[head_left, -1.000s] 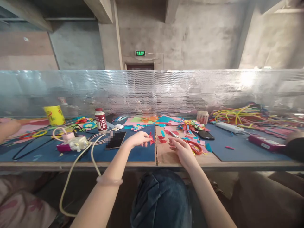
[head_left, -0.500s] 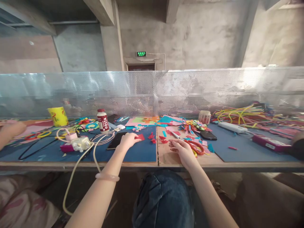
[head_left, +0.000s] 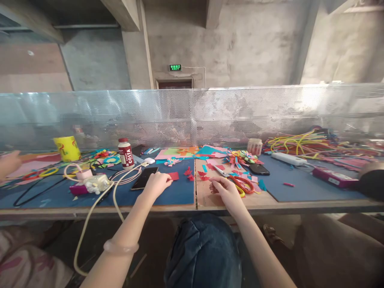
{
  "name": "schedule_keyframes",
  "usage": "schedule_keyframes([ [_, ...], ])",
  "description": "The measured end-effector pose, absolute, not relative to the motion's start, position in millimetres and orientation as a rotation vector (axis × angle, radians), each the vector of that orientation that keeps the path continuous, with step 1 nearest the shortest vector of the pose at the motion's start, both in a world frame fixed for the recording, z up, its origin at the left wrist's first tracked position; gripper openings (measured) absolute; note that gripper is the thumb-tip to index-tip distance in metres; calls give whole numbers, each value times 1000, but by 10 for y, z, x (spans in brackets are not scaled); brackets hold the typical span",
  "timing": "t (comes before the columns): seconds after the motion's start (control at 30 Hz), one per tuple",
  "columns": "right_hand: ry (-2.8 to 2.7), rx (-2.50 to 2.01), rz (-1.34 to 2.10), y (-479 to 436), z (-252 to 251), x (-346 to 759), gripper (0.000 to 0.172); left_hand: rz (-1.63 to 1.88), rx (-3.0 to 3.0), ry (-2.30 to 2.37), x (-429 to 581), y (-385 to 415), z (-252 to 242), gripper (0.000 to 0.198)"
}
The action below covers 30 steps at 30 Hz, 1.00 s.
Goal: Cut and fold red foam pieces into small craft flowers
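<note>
At the front of the blue mat, my left hand has its fingers drawn together at the near edge of a red paper square; they appear to pinch it, the fingertips partly hidden. Just left of that hand lies a black phone. My right hand hovers over the bare wood strip, thumb and fingers curled together; what they hold, if anything, is too small to make out. Orange-handled scissors rest beside it, partly covered by the hand. Small folded red paper pieces lie between my hands.
A Costa bottle, a yellow cup and a charger with cables stand to the left. Coloured paper flowers, another phone and a pipe-cleaner heap are on the right. Another person's hand shows far left.
The view has swung slightly to the right. My left fingers have drawn back and bunched at the red paper's edge. My right fingers have curled closer together.
</note>
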State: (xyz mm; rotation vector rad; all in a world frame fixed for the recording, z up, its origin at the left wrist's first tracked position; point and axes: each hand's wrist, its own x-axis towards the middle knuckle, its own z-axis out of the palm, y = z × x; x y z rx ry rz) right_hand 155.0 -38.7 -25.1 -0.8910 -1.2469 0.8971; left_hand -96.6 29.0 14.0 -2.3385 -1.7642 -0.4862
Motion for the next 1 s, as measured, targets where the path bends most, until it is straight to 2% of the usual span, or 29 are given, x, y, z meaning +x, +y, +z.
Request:
schedule_keyframes([
  [0.07, -1251, -876, 880, -385, -258, 1547, 26, -618, -2318, -1733, -954, 276, 111, 21],
  [0.23, -1225, -860, 931, -385, -238, 1529, 31, -1307, -2366, -1640, -767, 182, 161, 19],
  [0.3, -1180, -854, 997, -393, -211, 1516, 35, -1482, -2473, -1532, -601, 74, 192, 21],
  [0.43, -1024, -827, 1139, -389, -155, 1506, 43, -1531, -2680, -1248, -213, -127, 168, 21],
  [0.53, -924, -820, 1127, -328, -148, 1527, 37, -1562, -2777, -1134, 20, -144, 119, 21],
  [0.63, -868, -837, 989, -224, -171, 1572, 32, -1718, -2788, -1203, 184, -76, 101, 24],
  [0.7, -907, -834, 870, -165, -189, 1608, 41, -1957, -2769, -1396, 271, -29, 85, 27],
  [0.8, -1016, -861, 737, -130, -209, 1654, 52, -2312, -2683, -1708, 373, 18, 4, 42],
  [1.0, -1151, -907, 664, -138, -251, 1690, 31, -2471, -2966, -1628, 408, 62, -183, 29],
])
